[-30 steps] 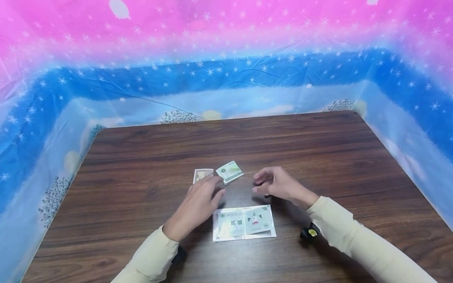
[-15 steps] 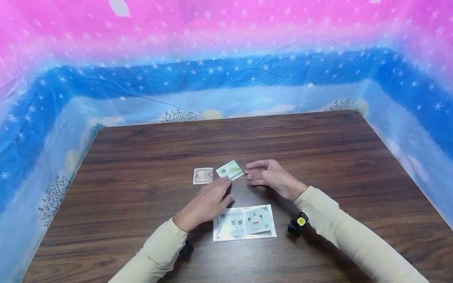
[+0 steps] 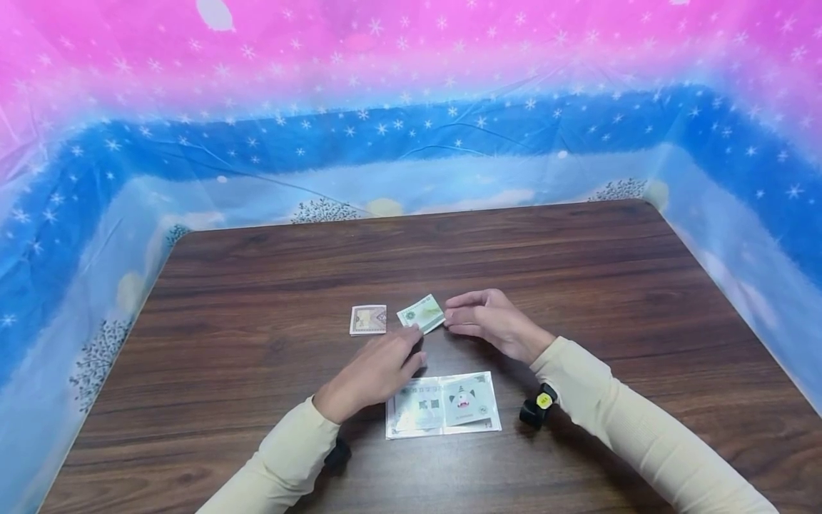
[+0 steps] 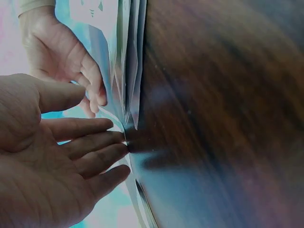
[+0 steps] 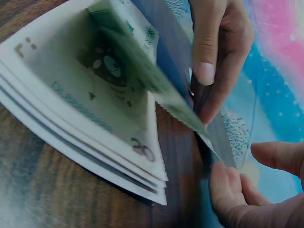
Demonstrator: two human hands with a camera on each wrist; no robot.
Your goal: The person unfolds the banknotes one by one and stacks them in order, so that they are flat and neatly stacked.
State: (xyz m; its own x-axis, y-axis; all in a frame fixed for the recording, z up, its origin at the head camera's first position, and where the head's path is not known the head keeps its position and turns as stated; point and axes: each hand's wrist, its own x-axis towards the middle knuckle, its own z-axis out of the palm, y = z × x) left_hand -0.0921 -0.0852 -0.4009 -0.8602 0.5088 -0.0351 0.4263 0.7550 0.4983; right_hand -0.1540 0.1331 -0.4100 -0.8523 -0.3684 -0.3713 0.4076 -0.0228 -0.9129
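Observation:
A small folded green banknote [image 3: 422, 313] lies on the table between my hands. My left hand [image 3: 375, 370] touches its near edge with the fingertips. The right hand [image 3: 497, 325] has its fingertips at the note's right edge, thumb apart from the fingers. In the left wrist view, the left hand [image 4: 61, 152] has its fingers fairly straight and spread. Closer to me lies a creased, opened-out stack of pale play banknotes [image 3: 472, 403] with a cartoon face; its layered edges show large in the right wrist view, where the right hand [image 5: 261, 190] is partly cut off.
A folded brown banknote [image 3: 369, 320] lies left of the green one. Everything rests on a dark wooden table [image 3: 257, 271]. A pink and blue snowflake-patterned cloth [image 3: 398, 135] hangs around the table's back and sides.
My left hand has left the brown banknote and moved right to the green one. The right hand has come in from the right. The green banknote has shifted slightly right and toward me.

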